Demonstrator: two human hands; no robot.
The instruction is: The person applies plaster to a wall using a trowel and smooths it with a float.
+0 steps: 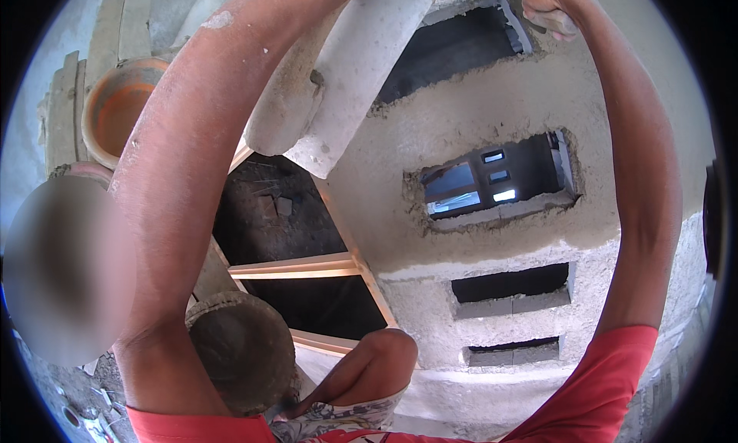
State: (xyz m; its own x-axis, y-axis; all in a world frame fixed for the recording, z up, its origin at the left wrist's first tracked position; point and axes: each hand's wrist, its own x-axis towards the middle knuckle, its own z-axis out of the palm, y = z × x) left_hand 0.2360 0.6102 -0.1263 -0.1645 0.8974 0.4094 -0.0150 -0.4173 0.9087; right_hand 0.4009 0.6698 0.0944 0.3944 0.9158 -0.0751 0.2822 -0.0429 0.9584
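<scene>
My left forearm (200, 135) reaches up past the top edge, where my left hand is out of sight, beside long pale, cement-stained boards (361, 74). High on the right, my right hand (552, 14) is closed against the plastered wall (477, 104), its fingers round something grey that I cannot make out, just right of the uppermost opening (450, 47). Below are more rectangular openings with rough edges, the middle one (523, 166) showing small lit gaps beyond. My bent knee (388, 351) is low in the middle, next to a round dark bucket (234, 347).
A wooden frame (292, 266) with dark gaps runs left of the wall. An orange-lined basin (115, 108) stands by upright planks (111, 24). A person's blurred head (65, 266) is close at the left. Rubble (92, 397) lies at the lower left.
</scene>
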